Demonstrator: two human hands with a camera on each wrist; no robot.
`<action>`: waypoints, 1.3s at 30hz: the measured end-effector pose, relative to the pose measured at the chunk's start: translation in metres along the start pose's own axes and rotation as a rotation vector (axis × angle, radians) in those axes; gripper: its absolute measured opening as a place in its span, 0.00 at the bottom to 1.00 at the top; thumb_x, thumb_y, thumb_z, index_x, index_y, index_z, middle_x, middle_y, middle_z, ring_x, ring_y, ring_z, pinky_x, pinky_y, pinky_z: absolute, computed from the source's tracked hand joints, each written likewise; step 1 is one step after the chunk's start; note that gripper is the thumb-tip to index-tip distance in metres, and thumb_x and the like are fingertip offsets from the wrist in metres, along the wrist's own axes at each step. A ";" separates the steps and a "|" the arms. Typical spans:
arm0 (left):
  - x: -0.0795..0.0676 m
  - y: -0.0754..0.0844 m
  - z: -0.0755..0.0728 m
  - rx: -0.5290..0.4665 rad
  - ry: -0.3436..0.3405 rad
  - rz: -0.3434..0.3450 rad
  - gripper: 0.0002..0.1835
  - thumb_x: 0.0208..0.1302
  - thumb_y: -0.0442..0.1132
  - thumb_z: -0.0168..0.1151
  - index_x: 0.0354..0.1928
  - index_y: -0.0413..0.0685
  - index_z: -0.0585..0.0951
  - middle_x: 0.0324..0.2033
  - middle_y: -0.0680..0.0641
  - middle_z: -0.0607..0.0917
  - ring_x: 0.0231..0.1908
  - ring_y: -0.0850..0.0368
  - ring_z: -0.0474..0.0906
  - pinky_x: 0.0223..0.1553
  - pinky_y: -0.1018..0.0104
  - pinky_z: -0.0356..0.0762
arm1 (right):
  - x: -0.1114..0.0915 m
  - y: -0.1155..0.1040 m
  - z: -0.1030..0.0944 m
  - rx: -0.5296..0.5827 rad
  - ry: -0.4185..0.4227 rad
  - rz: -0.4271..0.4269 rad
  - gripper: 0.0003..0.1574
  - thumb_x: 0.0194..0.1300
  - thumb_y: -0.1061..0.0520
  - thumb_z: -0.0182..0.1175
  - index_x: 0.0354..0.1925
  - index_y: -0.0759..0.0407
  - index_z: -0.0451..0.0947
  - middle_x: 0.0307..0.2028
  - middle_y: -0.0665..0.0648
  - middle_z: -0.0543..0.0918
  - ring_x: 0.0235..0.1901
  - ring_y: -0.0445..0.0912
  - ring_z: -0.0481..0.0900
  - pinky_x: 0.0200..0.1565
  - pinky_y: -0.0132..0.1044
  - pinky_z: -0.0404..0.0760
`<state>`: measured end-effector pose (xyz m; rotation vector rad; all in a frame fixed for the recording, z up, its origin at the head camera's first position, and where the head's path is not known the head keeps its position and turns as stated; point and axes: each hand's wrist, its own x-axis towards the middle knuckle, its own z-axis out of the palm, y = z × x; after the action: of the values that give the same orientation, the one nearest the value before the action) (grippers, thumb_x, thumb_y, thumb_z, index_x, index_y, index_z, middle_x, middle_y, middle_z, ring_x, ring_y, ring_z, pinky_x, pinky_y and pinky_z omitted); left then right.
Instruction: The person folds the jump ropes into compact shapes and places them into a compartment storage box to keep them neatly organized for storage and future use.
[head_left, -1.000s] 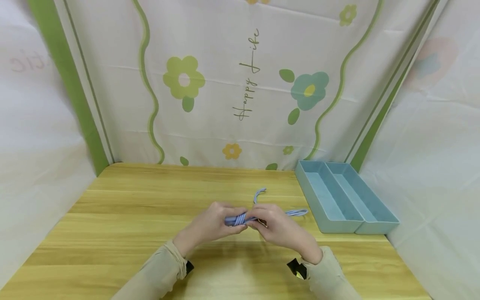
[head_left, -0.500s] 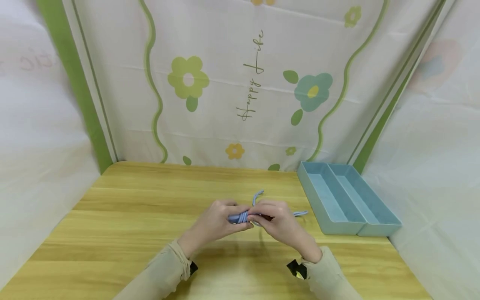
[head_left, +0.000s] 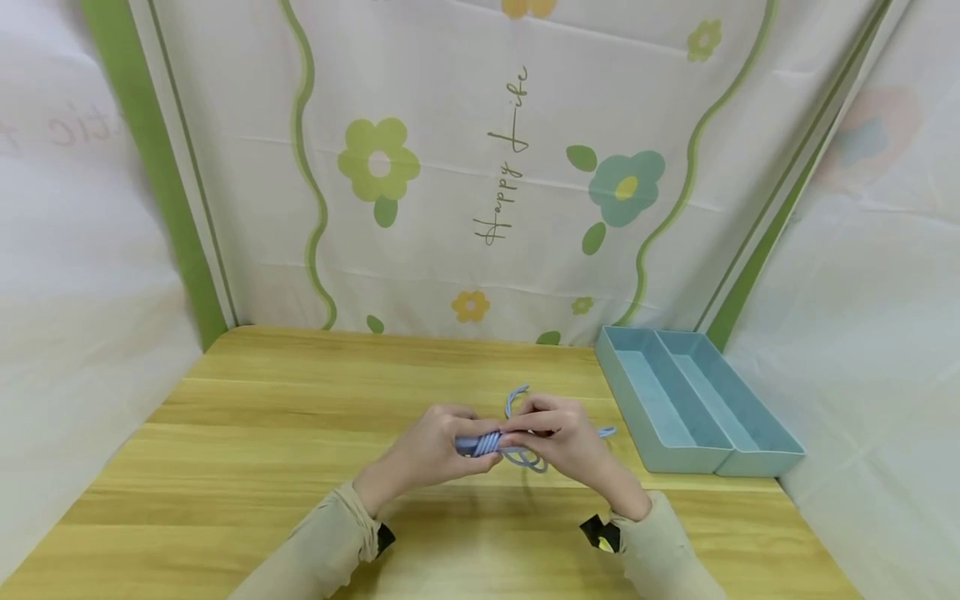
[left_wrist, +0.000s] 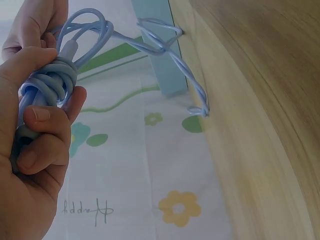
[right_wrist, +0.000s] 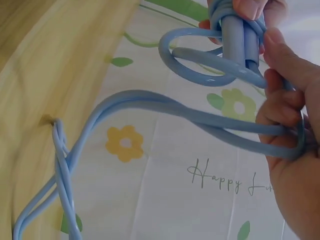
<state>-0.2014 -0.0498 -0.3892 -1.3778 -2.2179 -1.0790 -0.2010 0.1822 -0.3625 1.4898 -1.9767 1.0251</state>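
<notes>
A light blue jump rope [head_left: 487,443] is held over the table, its cord wound in several turns round its handles [right_wrist: 233,47]. My left hand [head_left: 427,446] grips the handles and the wound coils [left_wrist: 52,82], fingers curled round them. Close to its right, my right hand [head_left: 562,433] pinches the cord by the end of the coils. A loose loop [right_wrist: 200,57] of cord bulges between the two hands. From the right palm a doubled, twisted length of cord [right_wrist: 145,100] trails down to the table.
Two light blue trays [head_left: 660,459] stand side by side at the table's back right. A white cloth [head_left: 420,250] printed with flowers hangs behind the wooden table [head_left: 247,467], and more cloth hangs at both sides.
The right hand has moved slightly right, away from the coils. A loose loop of cord now shows below the right fingers. The left hand keeps its grip on the handles.
</notes>
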 end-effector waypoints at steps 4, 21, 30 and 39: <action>0.000 0.000 0.001 -0.031 0.008 0.015 0.21 0.61 0.41 0.71 0.56 0.42 0.83 0.37 0.45 0.87 0.28 0.71 0.78 0.24 0.82 0.74 | -0.001 0.000 -0.006 -0.004 -0.049 0.010 0.18 0.49 0.75 0.72 0.41 0.66 0.87 0.35 0.55 0.81 0.27 0.42 0.75 0.29 0.23 0.73; 0.003 0.002 0.002 -0.114 0.095 0.103 0.21 0.58 0.34 0.71 0.54 0.33 0.82 0.39 0.41 0.87 0.32 0.65 0.84 0.27 0.80 0.77 | -0.007 0.010 -0.013 0.036 0.016 0.152 0.15 0.56 0.70 0.69 0.44 0.62 0.88 0.29 0.46 0.79 0.23 0.37 0.71 0.24 0.25 0.70; 0.002 0.005 0.002 -0.083 0.062 0.051 0.23 0.56 0.36 0.70 0.53 0.30 0.81 0.36 0.41 0.87 0.26 0.72 0.79 0.23 0.81 0.74 | 0.003 -0.005 -0.016 0.080 -0.011 0.222 0.16 0.58 0.76 0.65 0.45 0.68 0.85 0.31 0.55 0.82 0.24 0.41 0.72 0.24 0.29 0.72; 0.002 0.004 0.002 -0.102 0.063 0.089 0.19 0.51 0.34 0.70 0.48 0.39 0.86 0.32 0.50 0.87 0.22 0.74 0.76 0.21 0.81 0.73 | 0.005 -0.004 -0.014 0.281 -0.047 0.303 0.12 0.58 0.78 0.63 0.39 0.71 0.85 0.25 0.56 0.83 0.20 0.42 0.70 0.21 0.29 0.70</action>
<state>-0.1984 -0.0456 -0.3876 -1.4486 -2.0633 -1.2014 -0.1996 0.1893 -0.3489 1.3857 -2.2109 1.4582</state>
